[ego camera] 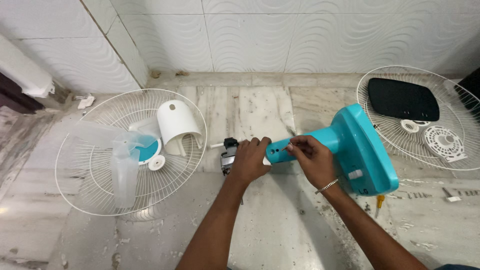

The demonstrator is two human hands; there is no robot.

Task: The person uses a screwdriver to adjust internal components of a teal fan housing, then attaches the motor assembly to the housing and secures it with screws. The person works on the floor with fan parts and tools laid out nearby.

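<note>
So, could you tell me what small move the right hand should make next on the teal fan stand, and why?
Probably seat the small screw in the hole on the teal stand neck. The right hand pinches a thin screw-like piece at its fingertips right by that hole, while the left hand steadies the joint where the motor meets the neck. A screwdriver lies on the floor nearby.

- You work on a worn, grey-veined marble floor (280, 225).
- Ahead of you stands a white wall of wave-textured tiles (250, 35), evenly lit.
</note>
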